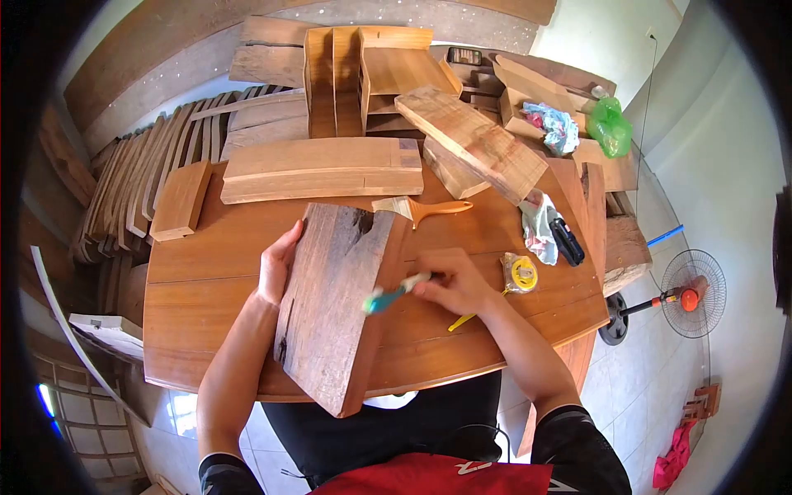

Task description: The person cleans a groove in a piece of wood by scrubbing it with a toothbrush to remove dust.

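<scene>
A thick, rough wood block (330, 289) stands tilted at the near edge of the wooden table, with a dark hollow near its top. My left hand (280, 260) is wrapped round the block's left edge. In my right hand (452, 282), closed round its handle, is a teal and white toothbrush (388, 297); its head is blurred and lies over the block's right edge. Beyond the block lies a paintbrush (429, 210) with an orange handle. To the right of my right hand is a yellow tape measure (520, 272).
Long stacked boards (322, 169) and a small block (181, 200) lie along the table's (214, 305) far side. A desk organizer (346, 78), a slanted plank (474, 140), a cardboard box (516, 82), a green bag (610, 128) and a black tool (567, 241) are farther back. A fan (691, 295) stands right.
</scene>
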Demonstrator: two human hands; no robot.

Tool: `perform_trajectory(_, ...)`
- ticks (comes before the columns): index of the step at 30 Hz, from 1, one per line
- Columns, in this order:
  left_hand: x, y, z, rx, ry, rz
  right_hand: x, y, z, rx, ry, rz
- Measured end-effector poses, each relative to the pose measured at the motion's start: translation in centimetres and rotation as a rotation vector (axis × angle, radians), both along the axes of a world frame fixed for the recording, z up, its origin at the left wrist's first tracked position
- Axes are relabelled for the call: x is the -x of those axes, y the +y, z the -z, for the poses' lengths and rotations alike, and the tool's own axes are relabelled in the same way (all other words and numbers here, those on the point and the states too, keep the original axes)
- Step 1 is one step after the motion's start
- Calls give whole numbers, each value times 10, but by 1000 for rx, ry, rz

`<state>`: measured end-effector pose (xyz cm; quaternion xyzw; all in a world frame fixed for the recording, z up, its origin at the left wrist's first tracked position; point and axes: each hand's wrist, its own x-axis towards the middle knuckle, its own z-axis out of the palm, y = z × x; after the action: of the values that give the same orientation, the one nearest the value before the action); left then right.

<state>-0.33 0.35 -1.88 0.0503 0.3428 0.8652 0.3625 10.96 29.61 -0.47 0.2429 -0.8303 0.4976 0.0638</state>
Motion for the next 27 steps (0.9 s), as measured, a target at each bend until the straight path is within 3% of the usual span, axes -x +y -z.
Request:
perform_trajectory(3, 13, -13, 10, -71, -16, 106, -1, -14, -2, -46, -7, -174)
perform_trajectory(5, 25, -23, 18, -137, -97, 209, 1, -21, -3, -92, 71, -132)
perform_trajectory(6, 14, -21, 4, 15, -66, 135, 3, -23, -4, -104, 139, -110)
perform_trajectory(10, 13, -26, 6, 74, 51, 39, 22, -15, -15, -73, 359, -66)
perform_trajectory(13, 16, -28, 8, -126, 5, 109, 29, -12, -32, -92, 339, 77)
perform_trajectory(14, 18, -27, 8, -129, 19, 92, 39, -12, -25, -17, 480, 121)
perform_trajectory(17, 21, -23, 6, -138, 26, 32, 32, -23, -8, -5, 424, 272)
perform_trajectory(20, 23, -21, 8, -151, -22, 30, 23, -34, 8, -92, 442, 69)
perform_trajectory(23, 21, -19, 7, -120, -11, 59, 23, -32, -2, -149, 537, 55)
perform_trajectory(26, 17, -18, 1, -130, -13, 91, 27, -23, 6, -75, 498, 253)
perform_trajectory(27, 17, -17, -1, -154, -16, 105, 23, -25, 2, -166, 580, 161)
